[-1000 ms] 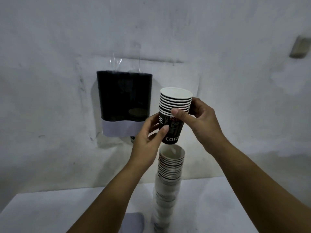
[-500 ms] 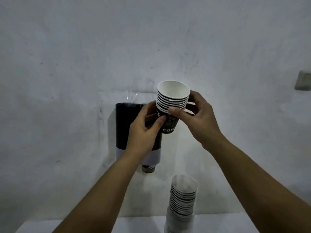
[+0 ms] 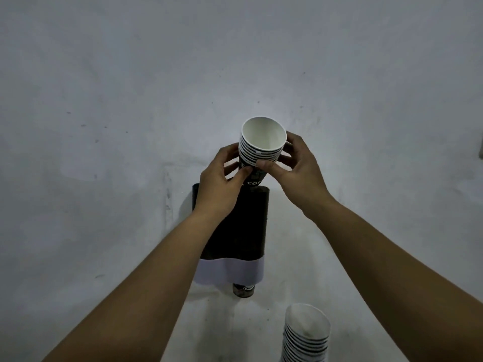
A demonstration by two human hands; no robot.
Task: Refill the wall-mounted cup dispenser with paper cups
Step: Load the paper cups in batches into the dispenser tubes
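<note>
Got both hands clamped on the short stack of cups [image 3: 262,150]: left hand [image 3: 219,189] pinching low, right hand [image 3: 298,168] steadying the rims, so it stays straight right above the top of the wall dispenser [image 3: 241,226]. One cup [image 3: 243,290] pokes out the bottom. Spare stack [image 3: 307,335] waits lower right.

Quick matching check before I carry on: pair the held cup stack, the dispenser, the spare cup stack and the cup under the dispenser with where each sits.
1 held cup stack
2 dispenser
3 spare cup stack
4 cup under the dispenser

A lower right corner
B between both hands
C poking from white band
D on wall, behind left forearm

1-B, 2-D, 3-A, 4-C
</note>
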